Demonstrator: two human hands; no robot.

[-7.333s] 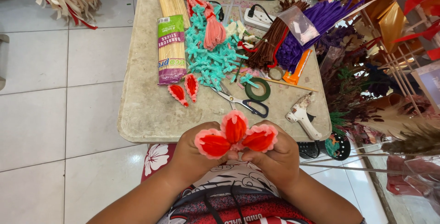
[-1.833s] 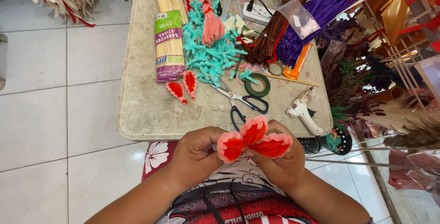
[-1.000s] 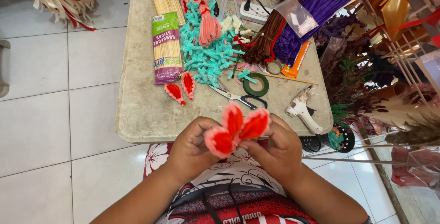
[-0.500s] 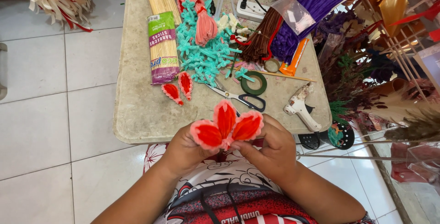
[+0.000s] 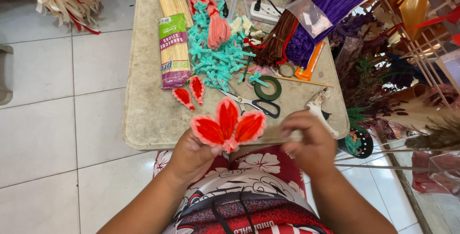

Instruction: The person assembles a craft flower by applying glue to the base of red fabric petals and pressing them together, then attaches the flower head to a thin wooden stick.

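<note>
My left hand (image 5: 191, 157) pinches the base of a red flower (image 5: 228, 125) made of three fuzzy-edged petals, held above my lap at the table's near edge. My right hand (image 5: 309, 140) has come off the flower and hovers to its right, blurred, fingers loosely curled with nothing in them, close to the glue gun (image 5: 318, 109). Two loose red petals (image 5: 190, 93) lie on the table (image 5: 148, 119) just beyond the flower. Black-handled scissors (image 5: 254, 103) lie between the petals and my right hand.
A pack of bamboo sticks (image 5: 173, 47), a heap of teal pipe-cleaner pieces (image 5: 218, 59), a green tape roll (image 5: 268, 88), brown and purple pipe-cleaner bundles (image 5: 306, 28) and a power strip (image 5: 266, 11) crowd the table. Dried flowers (image 5: 383, 76) stand at the right. Tiled floor (image 5: 52, 109) lies left.
Half a second ago both hands held the flower; my right hand has let go and moved right toward the table. The flower stays in my left hand.
</note>
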